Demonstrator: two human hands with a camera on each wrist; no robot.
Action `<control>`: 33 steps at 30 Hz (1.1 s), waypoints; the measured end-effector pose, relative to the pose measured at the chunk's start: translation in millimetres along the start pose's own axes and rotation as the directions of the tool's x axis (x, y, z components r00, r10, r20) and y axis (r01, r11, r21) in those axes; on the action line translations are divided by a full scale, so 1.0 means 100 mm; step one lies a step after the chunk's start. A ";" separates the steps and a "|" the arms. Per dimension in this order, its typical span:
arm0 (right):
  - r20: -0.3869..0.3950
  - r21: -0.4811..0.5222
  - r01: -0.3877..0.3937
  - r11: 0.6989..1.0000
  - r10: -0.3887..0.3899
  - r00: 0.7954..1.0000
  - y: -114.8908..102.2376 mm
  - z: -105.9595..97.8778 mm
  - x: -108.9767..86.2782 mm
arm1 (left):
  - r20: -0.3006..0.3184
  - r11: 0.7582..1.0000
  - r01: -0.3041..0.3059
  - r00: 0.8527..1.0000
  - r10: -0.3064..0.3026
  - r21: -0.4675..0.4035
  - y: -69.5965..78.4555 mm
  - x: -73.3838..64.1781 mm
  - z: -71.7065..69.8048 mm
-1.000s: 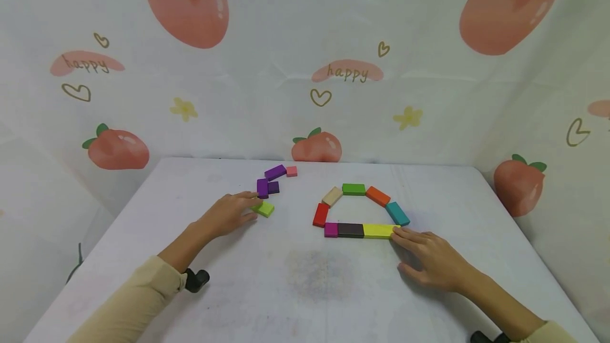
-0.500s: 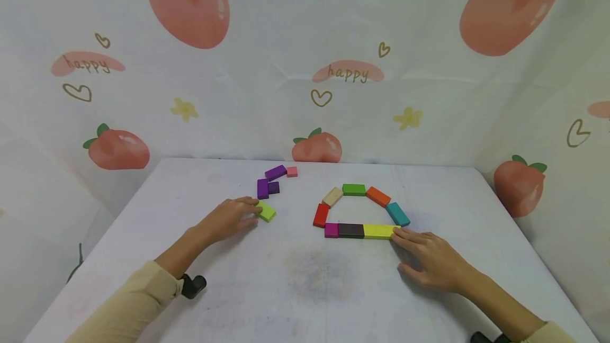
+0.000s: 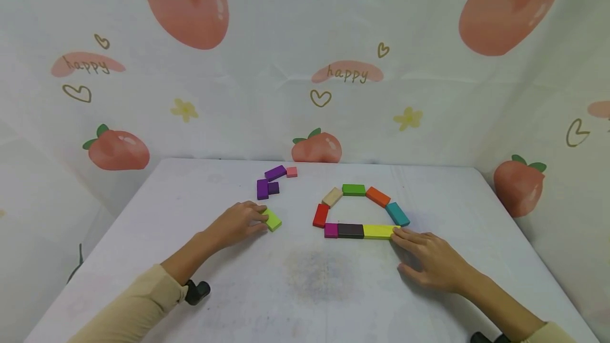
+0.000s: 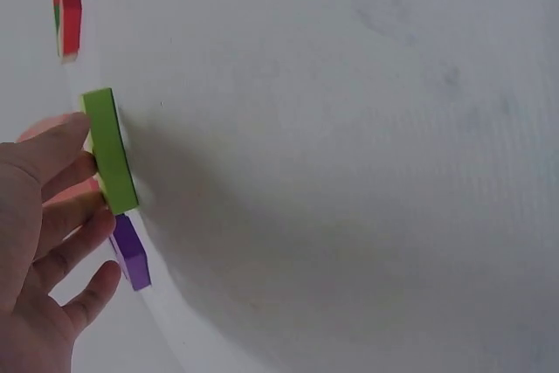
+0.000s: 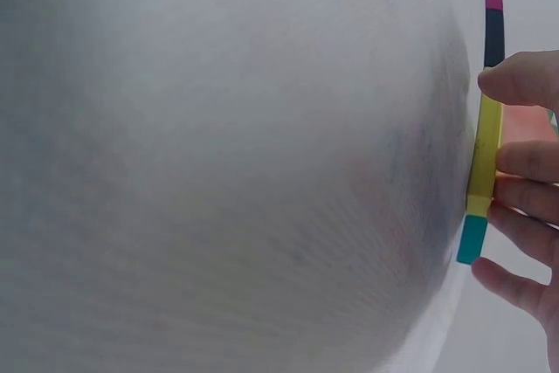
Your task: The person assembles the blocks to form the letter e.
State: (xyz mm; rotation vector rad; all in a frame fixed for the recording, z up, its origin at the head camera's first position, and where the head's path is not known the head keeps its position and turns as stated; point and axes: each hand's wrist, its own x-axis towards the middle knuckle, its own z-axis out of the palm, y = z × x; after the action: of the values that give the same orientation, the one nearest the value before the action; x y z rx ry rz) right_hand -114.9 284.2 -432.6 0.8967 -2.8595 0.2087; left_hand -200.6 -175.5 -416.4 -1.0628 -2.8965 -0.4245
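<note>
My left hand (image 3: pixel 236 224) pinches a lime green block (image 3: pixel 273 220) between thumb and fingers, left of the middle of the table. The left wrist view shows the thumb at one end of that lime block (image 4: pixel 108 153) and fingers at the other. My right hand (image 3: pixel 431 258) rests with fairly straight fingertips on the right end of a yellow block (image 3: pixel 376 232). This yellow block lies in a row with a black block (image 3: pixel 350 231) and a magenta block (image 3: pixel 331 230). Above the row, red (image 3: pixel 321 215), beige (image 3: pixel 332 196), green (image 3: pixel 353 189), orange (image 3: pixel 378 196) and teal (image 3: pixel 397 214) blocks form an arch.
Behind my left hand lie two purple blocks (image 3: pixel 262 189), a dark purple cube (image 3: pixel 274 188) and a small pink block (image 3: pixel 292 172). The white table (image 3: pixel 238 290) ends at a printed cloth backdrop (image 3: pixel 267 41).
The left hand has drawn the lime block toward me and slightly to the right, away from the purple blocks, turning it a little. The right hand has stayed in place on the yellow block.
</note>
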 end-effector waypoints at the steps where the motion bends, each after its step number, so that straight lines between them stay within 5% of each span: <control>1: 0.001 -0.001 0.000 1.000 0.000 1.000 0.00 0.00 0.00 | 0.000 1.000 -0.007 1.000 0.007 0.004 0.02 0.01 0.00; 15: 0.007 0.008 -0.008 1.000 0.008 1.000 0.01 0.00 0.00 | 0.023 0.985 -0.147 0.989 0.146 0.093 0.24 0.03 0.09; 33: -0.018 0.002 0.029 1.000 -0.028 0.999 0.01 -0.01 0.00 | 0.101 0.940 -0.297 0.954 0.283 0.169 0.53 0.00 0.16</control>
State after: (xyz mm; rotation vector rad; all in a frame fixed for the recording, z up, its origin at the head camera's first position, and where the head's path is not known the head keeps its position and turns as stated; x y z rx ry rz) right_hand -115.4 284.6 -431.9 0.9308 -2.8291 0.2158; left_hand -165.2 -132.5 -418.5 -1.4704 -2.7072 -0.1050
